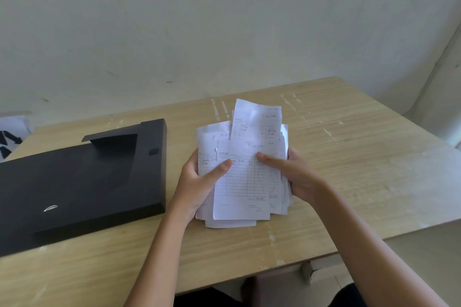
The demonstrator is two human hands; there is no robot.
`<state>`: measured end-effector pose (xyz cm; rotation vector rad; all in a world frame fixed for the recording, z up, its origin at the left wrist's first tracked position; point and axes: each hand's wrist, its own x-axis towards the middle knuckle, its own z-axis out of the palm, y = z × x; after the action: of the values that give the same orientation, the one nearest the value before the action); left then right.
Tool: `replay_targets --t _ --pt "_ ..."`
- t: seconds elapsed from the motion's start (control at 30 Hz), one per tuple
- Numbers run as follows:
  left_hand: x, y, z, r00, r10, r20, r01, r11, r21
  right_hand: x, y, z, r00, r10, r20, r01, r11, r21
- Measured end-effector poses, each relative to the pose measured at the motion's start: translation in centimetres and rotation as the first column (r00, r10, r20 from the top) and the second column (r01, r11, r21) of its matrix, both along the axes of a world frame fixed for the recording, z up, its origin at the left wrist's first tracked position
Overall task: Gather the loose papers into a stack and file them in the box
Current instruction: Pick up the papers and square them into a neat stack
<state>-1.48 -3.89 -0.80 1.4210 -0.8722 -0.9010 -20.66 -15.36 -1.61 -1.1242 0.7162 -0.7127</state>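
White ruled papers (243,179), black box (82,182)

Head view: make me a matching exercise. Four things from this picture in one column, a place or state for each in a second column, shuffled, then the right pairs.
Things:
1. black box
2. paper stack
3. left hand
4. right hand

Places or states:
A. grips the stack's right edge, thumb on the top sheet
B. lies flat on the wooden table, left of the papers
C. uneven, sheets sticking out at the top, held in both hands
D. grips the stack's left edge, beside the box

Pairs: 1-B, 2-C, 3-D, 4-A
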Motion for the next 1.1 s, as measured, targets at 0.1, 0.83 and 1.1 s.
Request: replay_targets --t 0.1,0.83,1.1 --pt "0.6 0.1 0.6 0.999 -0.014 0.053 0.012 0.999 0.03 0.5 0.1 0.4 1.0 -0.031 0.002 0.031 0.999 -0.033" --pt "3.9 0.8 3.0 0.964 0.261 0.053 -0.257 0.964 -0.065 5.4 -1.5 3.9 0.996 -0.002 -0.094 -0.022 0.965 -0.261" --pt "6.5 1.4 2.4 0.884 0.43 0.184 -0.428 0.902 -0.054 5.5 -5.0 -0.4 0.659 -0.497 -0.565 0.133 0.816 -0.563"
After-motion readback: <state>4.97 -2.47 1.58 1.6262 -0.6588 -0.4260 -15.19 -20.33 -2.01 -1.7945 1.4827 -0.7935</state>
